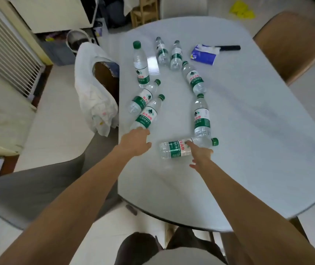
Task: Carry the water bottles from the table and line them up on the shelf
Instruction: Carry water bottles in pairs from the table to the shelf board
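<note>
Right hand (200, 153), fingers spread, touches the clear green-capped plastic water bottle (174, 149) lying at 6 o'clock on the pale oval table (258, 131); left hand (134, 141) open, empty; likely full, heavy, slick; grasp mid-label.

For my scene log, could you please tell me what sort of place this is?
Probably a lived-in room at home, a dining area perhaps. A rounded pale table has brown chairs pulled up to it, a slatted radiator lines the wall, and a tissue pack lies among the water bottles.
</note>
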A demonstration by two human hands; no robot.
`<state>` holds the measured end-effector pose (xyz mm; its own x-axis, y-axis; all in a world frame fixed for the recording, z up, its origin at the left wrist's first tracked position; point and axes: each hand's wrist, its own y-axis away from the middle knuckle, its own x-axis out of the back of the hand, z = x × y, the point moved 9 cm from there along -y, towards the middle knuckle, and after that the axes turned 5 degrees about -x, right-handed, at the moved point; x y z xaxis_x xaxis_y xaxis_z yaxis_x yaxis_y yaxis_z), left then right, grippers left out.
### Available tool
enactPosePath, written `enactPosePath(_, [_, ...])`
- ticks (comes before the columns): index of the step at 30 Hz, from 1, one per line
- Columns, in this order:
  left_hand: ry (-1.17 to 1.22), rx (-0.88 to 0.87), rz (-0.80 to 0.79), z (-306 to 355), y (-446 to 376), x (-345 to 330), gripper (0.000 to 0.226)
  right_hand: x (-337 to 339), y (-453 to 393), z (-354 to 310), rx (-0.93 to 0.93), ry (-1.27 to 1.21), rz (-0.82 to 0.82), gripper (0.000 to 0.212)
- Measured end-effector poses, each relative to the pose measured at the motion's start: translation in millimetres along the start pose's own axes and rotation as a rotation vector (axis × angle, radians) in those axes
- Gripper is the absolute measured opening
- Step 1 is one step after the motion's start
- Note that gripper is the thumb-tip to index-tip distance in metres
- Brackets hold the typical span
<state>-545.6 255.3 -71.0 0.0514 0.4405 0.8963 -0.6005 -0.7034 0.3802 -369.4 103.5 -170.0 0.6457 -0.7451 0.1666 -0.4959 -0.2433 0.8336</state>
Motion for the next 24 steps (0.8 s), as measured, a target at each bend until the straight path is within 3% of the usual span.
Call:
enactPosePath(9, [0.132,-0.086,-0.085,1.7,-69.4,-24.4,0.053,-17.9,-42.0,-1.6,-0.109,-0.163,0.163,0.098])
enactPosePath(13, [0.229,-0.128,-0.149,20.2,-100.2,-24.1,0.051,-1.4,-44.7,-0.8,-0.147,-0.226,0.177,0.071])
enactPosePath(18, [0.381,-0.118,-0.178,81.9,-145.4,-31.0,0.060,70.7,-37.7,10.7,-0.126,0.054,0.457,0.081])
enactPosePath(24, [0.639,0.130,-0.071,140.6,-191.3,-55.7,0.081,108.8,-41.7,0.2,0.025,0.410,0.610,0.068])
